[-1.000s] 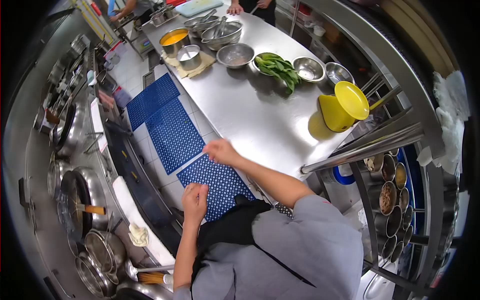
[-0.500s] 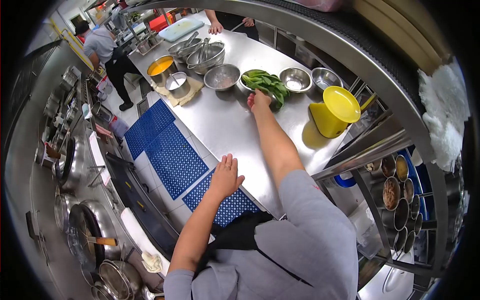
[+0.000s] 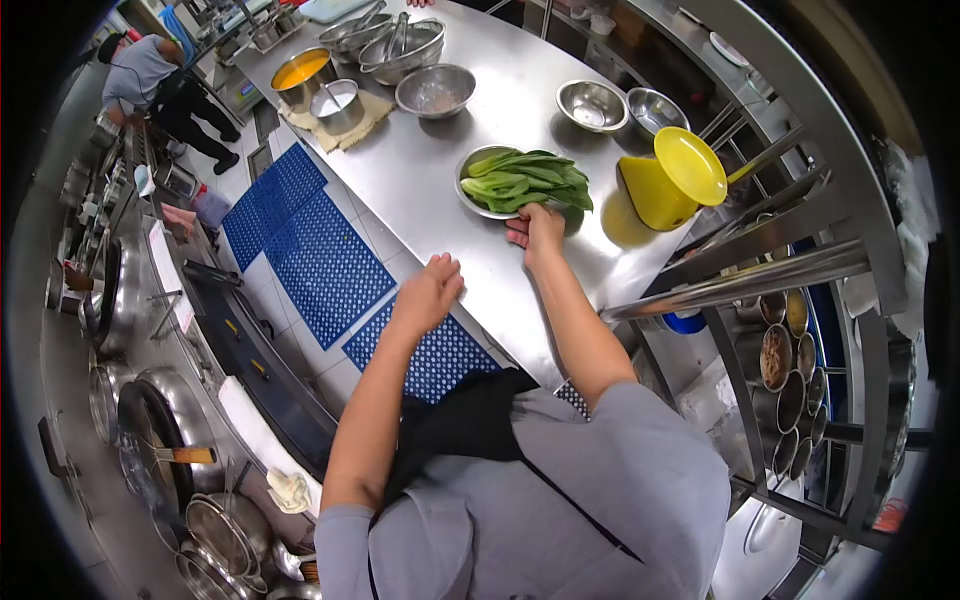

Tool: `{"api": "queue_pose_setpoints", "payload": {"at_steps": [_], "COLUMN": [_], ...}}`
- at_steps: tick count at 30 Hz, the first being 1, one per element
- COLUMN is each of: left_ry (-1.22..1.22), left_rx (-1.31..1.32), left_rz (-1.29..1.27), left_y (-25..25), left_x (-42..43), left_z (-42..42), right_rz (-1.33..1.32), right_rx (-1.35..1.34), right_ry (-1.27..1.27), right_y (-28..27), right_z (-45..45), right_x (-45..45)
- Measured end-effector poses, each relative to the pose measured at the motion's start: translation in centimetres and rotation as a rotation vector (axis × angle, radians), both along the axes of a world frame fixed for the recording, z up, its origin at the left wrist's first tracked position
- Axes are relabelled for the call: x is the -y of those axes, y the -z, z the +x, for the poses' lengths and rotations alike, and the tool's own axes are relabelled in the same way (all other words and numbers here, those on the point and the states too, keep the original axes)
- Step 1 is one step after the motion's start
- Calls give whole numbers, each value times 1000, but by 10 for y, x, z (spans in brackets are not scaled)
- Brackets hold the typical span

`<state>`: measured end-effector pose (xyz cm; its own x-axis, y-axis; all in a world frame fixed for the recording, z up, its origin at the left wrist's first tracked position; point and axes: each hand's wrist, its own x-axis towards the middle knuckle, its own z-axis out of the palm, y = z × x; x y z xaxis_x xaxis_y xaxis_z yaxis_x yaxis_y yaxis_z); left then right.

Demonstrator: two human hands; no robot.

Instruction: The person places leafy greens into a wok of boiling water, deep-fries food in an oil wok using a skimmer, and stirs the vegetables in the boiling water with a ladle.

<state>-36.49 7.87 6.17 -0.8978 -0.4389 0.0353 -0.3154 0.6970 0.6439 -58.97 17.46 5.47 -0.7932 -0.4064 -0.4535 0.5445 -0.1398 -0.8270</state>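
Note:
A metal bowl [image 3: 466, 180] heaped with leafy greens [image 3: 530, 178] rests on, or just above, the steel table. My right hand [image 3: 541, 232] grips the bowl's near rim, thumb and fingers partly tucked under the leaves. Over the table's left edge hovers my left hand [image 3: 430, 293], with nothing in it and its fingers loosely bent. Beyond the greens stands a metal bowl [image 3: 436, 92] with some residue inside. To the right is a yellow scale [image 3: 662, 190] with a round plate on top.
Two metal bowls, one shiny [image 3: 594, 106] and one beside it [image 3: 656, 112], stand at the far right. A pot of orange liquid [image 3: 304, 78] and a smaller pot [image 3: 337, 108] sit at the far left on a cloth [image 3: 362, 122]. Another person [image 3: 150, 75] bends over the left counter.
My right hand has drawn the bowl of greens nearer, away from the other bowls. My left hand's fingers have curled in. The person at the left bends lower, and the view has shifted.

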Motion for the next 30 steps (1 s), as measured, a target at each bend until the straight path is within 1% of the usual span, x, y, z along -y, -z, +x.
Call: {"api": "queue_pose_setpoints", "payload": {"at_steps": [3,4,7,8,10,11,12,15,16,18,20,21,23,24,27,30], "left_ry": [-259,-317,-473,-463,-476,-481,-485,-514,-525,-525,-514,-521,-542,-562,-622,-670], "left_rx": [-63,-211,-287,-312,-273,-256,-298,-269,-272,-262,-229,-285,-404,-420,-478,-524], "left_rz": [335,560,904,976,1028,1053,1079,1174,1200,1205,1231,1302,1446,1433,1403,1394], "left_y": [-14,24,-4,-4,-5,-7,-4,-2,-2,-4,-5,-9,-14,-12,-8,-12], "left_x": [15,28,14,12,7,3,-1,-8,-11,-16,-18,-22,-33,-34,-37,-41], "left_z": [-5,-8,-14,-15,-16,-17,-18,-22,-24,-28,-32,-35,-39,-39,-39,-32], "right_rz": [75,117,265,308,523,626,726,675,705,764,823,853,931,971,940,554], "right_rx": [-73,-129,-234,-238,-514,-657,-740,-1011,-1034,-1081,-1181,-1231,-1253,-1263,-1367,-943], "right_ry": [-48,-68,-196,-260,-310,-335,-335,-187,-226,-300,-348,-372,-488,-541,-418,-431], "right_y": [-4,-7,-11,-16,-1,-6,-18,-23,-27,-54,-67,-70,-73,-74,-48,-48], "right_z": [17,20,17,14,0,1,3,3,3,10,25,34,54,58,47,14], "right_x": [-23,-27,-41,-44,-47,-45,-46,-42,-38,-24,-9,-1,16,21,31,32]}}
